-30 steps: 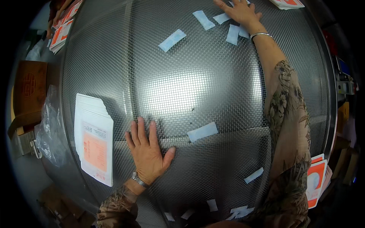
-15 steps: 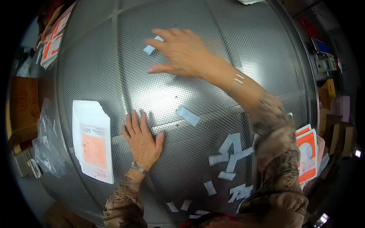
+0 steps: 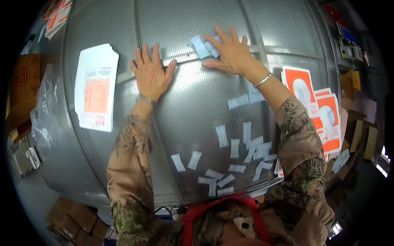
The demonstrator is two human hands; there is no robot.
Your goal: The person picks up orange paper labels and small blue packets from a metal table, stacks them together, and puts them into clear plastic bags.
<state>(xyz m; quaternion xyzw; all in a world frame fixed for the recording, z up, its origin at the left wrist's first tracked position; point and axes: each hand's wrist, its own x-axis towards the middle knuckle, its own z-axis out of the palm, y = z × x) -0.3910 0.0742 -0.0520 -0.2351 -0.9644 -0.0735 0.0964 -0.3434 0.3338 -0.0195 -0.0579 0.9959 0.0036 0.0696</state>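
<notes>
My left hand [image 3: 152, 78] lies open and flat on the mesh tabletop [image 3: 188, 98], fingers spread, holding nothing. To its right, my right hand [image 3: 232, 53] is open too, with its fingers spread over and beside a few pale sachets. One flat whitish sachet [image 3: 200, 47] lies just left of its fingers. Another pale sachet [image 3: 211, 49] is partly hidden by the fingers. A neat stack of white printed bags or cards [image 3: 97, 88], with an orange panel, lies left of my left hand. More small sachets [image 3: 221, 136] are scattered nearer to me.
Orange-and-white printed pieces [image 3: 301, 88] lie in overlapping piles at the right table edge, close to my right sleeve. More of them [image 3: 59, 18] sit at the far left. Beyond the left edge are a clear plastic bag [image 3: 44, 110] and a cardboard box [image 3: 25, 86]. Further cartons [image 3: 76, 217] stand below.
My right hand has drawn back toward me from a far sachet to the one lying nearer. My left hand stays spread on the mesh. The whole view has tilted, showing more of the near edge.
</notes>
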